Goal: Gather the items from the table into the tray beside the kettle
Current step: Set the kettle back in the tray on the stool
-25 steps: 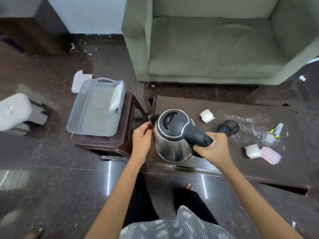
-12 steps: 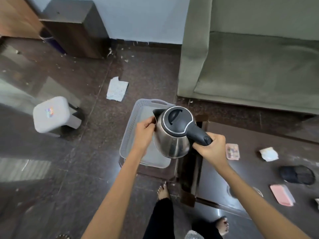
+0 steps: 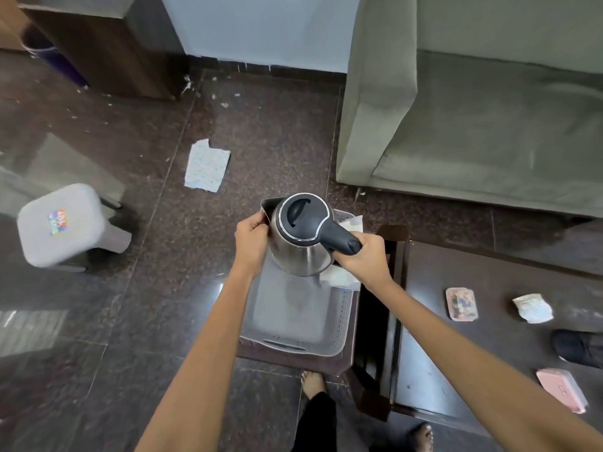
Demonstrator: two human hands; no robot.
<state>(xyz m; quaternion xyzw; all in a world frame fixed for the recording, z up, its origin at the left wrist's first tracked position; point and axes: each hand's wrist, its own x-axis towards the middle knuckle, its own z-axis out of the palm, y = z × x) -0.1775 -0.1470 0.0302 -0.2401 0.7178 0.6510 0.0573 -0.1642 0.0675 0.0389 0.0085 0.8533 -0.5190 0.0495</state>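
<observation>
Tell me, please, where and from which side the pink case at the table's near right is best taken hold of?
Grip the pink case across its two long edges, coming straight down from above. It lies flat on the table with clear space around it, so a top pinch fits. Both hands are busy on the kettle now.

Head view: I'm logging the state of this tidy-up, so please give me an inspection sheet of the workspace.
Surface: dark wooden table, dusty; low brown stool beside it carries the tray.
Job's things: steel kettle held over the grey perforated tray; white packet inside the tray; pink case, small pink tin, crumpled wrapper and black object on the table.
Clutter: torn paper and scraps on the floor.
Grips: left hand steadies the kettle body; right hand closed on the handle.
Cables: nothing seen.
Surroundings: green sofa, grey plastic stool, dark cabinet.
</observation>
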